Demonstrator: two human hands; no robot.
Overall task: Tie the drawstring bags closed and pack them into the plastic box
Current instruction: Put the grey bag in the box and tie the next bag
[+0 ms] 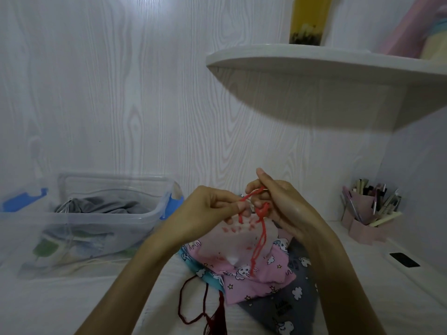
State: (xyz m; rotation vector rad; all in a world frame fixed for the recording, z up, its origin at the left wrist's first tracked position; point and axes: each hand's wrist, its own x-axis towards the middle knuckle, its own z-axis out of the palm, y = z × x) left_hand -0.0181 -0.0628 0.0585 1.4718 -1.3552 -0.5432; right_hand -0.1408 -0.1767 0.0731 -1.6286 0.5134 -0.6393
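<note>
A pale white bag with small red marks hangs in front of me, above the table. Its red drawstring runs between my two hands and dangles down over the bag. My left hand pinches one part of the cord, and my right hand pinches another part just beside it. Under the bag lie a pink unicorn-print bag, a blue one and a grey one. The clear plastic box stands at the left with a grey bag inside.
A dark red cord with a tassel lies on the white table near me. A pink holder of pens stands at the right, with a black phone before it. A white shelf juts out overhead, carrying a yellow bottle.
</note>
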